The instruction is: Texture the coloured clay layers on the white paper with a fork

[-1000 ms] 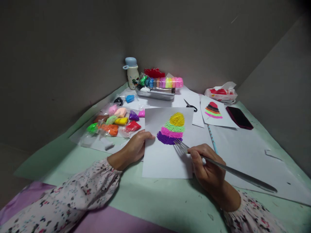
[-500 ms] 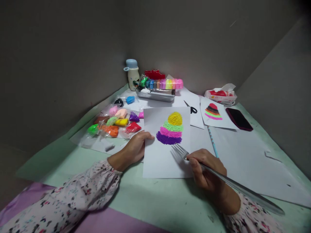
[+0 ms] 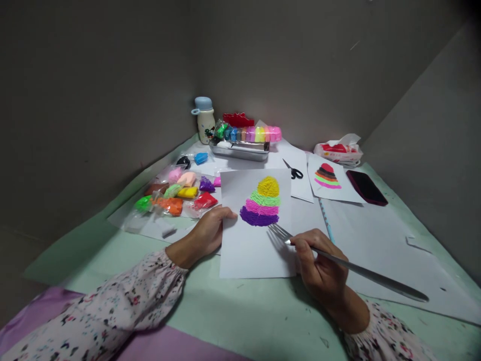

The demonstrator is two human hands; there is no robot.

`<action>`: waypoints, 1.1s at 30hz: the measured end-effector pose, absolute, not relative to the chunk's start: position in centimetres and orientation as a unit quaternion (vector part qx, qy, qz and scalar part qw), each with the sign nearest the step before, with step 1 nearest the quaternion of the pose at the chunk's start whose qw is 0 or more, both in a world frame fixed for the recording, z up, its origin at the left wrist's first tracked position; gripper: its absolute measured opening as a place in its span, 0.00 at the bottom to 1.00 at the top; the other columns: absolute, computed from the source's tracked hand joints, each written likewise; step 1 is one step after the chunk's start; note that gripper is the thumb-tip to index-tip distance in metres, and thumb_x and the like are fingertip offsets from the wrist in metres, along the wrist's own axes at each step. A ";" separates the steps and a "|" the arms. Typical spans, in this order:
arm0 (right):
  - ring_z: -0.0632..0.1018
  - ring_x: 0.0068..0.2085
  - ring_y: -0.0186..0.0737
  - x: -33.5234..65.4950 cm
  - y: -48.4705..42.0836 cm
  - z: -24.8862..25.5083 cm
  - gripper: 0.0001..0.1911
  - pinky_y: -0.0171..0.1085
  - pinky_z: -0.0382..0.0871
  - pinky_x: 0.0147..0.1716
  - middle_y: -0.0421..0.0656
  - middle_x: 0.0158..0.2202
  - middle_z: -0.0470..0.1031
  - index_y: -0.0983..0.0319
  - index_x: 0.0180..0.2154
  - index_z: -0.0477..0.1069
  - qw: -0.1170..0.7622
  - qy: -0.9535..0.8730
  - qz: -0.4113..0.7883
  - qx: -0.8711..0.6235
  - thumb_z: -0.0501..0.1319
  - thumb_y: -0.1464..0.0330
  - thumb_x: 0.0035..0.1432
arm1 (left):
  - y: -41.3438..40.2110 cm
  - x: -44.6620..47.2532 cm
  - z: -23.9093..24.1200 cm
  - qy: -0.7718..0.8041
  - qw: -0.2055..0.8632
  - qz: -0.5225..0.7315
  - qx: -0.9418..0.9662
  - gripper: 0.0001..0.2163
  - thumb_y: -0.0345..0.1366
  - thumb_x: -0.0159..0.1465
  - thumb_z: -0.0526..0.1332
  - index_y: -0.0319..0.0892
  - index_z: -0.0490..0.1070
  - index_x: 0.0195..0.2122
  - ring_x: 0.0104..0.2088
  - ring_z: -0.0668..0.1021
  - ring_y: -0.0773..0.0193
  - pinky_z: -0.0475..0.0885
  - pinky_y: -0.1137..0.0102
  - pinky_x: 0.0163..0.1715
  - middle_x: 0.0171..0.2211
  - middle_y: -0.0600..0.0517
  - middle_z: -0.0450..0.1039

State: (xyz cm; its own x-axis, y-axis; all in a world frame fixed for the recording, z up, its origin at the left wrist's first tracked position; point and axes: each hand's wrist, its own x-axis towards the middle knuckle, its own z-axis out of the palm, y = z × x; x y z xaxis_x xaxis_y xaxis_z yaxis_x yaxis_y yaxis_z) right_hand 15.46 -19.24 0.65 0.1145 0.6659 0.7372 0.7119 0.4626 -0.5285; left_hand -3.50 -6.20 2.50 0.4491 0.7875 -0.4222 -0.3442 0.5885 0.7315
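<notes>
A white sheet of paper [image 3: 248, 255] carries a striped clay shape [image 3: 261, 206] in yellow, green, pink and purple bands with a scored surface. My left hand [image 3: 211, 228] grips the sheet at its left edge, thumb on top and fingers behind it. In my right hand [image 3: 323, 263] is a metal fork [image 3: 361, 271], pinched near its neck. The tines are at the lower right edge of the purple band; whether they touch it I cannot tell. The fork's handle points down to the right.
Bagged coloured clay [image 3: 173, 205] lies at left. Behind stand a bottle [image 3: 205, 120], a metal tray [image 3: 240, 153] and a clay pack [image 3: 255, 134]. Scissors [image 3: 296, 173], a second striped picture [image 3: 347, 193], a pencil [image 3: 326, 220], a phone [image 3: 366, 186] and tissues [image 3: 340, 149] are at right.
The fork's handle end has swung upward, and its tines sit slightly closer to the purple band's right edge. My left hand keeps its hold on the paper. The view has shifted slightly.
</notes>
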 end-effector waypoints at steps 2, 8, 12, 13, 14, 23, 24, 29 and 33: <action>0.73 0.28 0.35 15.4 -19.2 0.7 0.08 0.36 0.66 0.27 0.40 0.26 0.73 0.62 0.33 0.72 0.538 -0.665 -0.023 -0.517 0.56 0.78 0.58 | -6.2 -3.5 2.5 0.386 0.802 0.355 0.286 0.09 0.23 0.45 0.59 0.41 0.60 0.22 0.22 0.72 0.66 0.69 0.68 0.27 0.19 0.56 0.64; 0.73 0.28 0.36 15.4 -19.1 0.7 0.08 0.37 0.66 0.28 0.41 0.26 0.73 0.62 0.32 0.71 0.534 -0.662 -0.040 -0.524 0.56 0.78 0.58 | -6.1 -3.6 2.4 0.389 0.804 0.346 0.286 0.09 0.23 0.45 0.60 0.41 0.60 0.22 0.22 0.72 0.66 0.68 0.68 0.27 0.19 0.56 0.64; 0.73 0.29 0.36 15.5 -19.0 0.6 0.08 0.38 0.67 0.30 0.41 0.26 0.73 0.61 0.31 0.71 0.528 -0.655 -0.033 -0.540 0.56 0.76 0.59 | -6.1 -3.6 2.4 0.394 0.805 0.344 0.280 0.08 0.23 0.45 0.60 0.41 0.61 0.22 0.23 0.72 0.66 0.69 0.67 0.28 0.19 0.56 0.65; 0.74 0.29 0.37 15.5 -19.0 0.6 0.08 0.38 0.67 0.30 0.41 0.26 0.73 0.61 0.31 0.71 0.528 -0.652 -0.032 -0.544 0.56 0.76 0.59 | -6.1 -3.6 2.4 0.395 0.804 0.345 0.280 0.08 0.23 0.45 0.60 0.41 0.61 0.22 0.23 0.72 0.66 0.69 0.67 0.28 0.19 0.56 0.65; 0.74 0.29 0.37 15.5 -19.0 0.6 0.08 0.38 0.67 0.30 0.41 0.27 0.73 0.61 0.30 0.71 0.528 -0.649 -0.032 -0.547 0.56 0.75 0.59 | -6.1 -3.6 2.4 0.395 0.803 0.346 0.281 0.08 0.23 0.45 0.60 0.41 0.61 0.23 0.23 0.72 0.66 0.69 0.67 0.28 0.19 0.56 0.65; 0.74 0.28 0.36 15.6 -19.2 0.5 0.08 0.37 0.67 0.28 0.41 0.26 0.73 0.61 0.32 0.71 0.552 -0.653 -0.048 -0.517 0.56 0.78 0.58 | -6.1 -3.5 2.4 0.390 0.803 0.351 0.283 0.08 0.23 0.46 0.59 0.41 0.61 0.23 0.22 0.73 0.66 0.70 0.68 0.28 0.19 0.56 0.67; 0.74 0.28 0.36 15.6 -19.3 0.5 0.08 0.37 0.67 0.28 0.41 0.27 0.73 0.61 0.32 0.71 0.546 -0.660 -0.046 -0.513 0.56 0.78 0.57 | -6.1 -3.5 2.4 0.390 0.802 0.352 0.284 0.08 0.23 0.46 0.59 0.41 0.61 0.23 0.22 0.73 0.66 0.70 0.68 0.27 0.20 0.56 0.67; 0.74 0.28 0.36 15.5 -19.3 0.6 0.08 0.36 0.67 0.27 0.41 0.26 0.74 0.61 0.33 0.71 0.523 -0.679 -0.035 -0.514 0.56 0.77 0.58 | -6.0 -3.5 2.3 0.391 0.800 0.353 0.287 0.08 0.23 0.45 0.59 0.41 0.61 0.23 0.22 0.73 0.66 0.71 0.69 0.26 0.19 0.56 0.66; 0.73 0.27 0.35 15.4 -19.3 0.7 0.08 0.36 0.66 0.27 0.41 0.26 0.73 0.62 0.33 0.72 0.529 -0.672 -0.028 -0.518 0.57 0.78 0.58 | -6.0 -3.5 2.3 0.391 0.800 0.353 0.288 0.09 0.23 0.45 0.60 0.41 0.61 0.23 0.22 0.73 0.67 0.71 0.69 0.26 0.19 0.56 0.66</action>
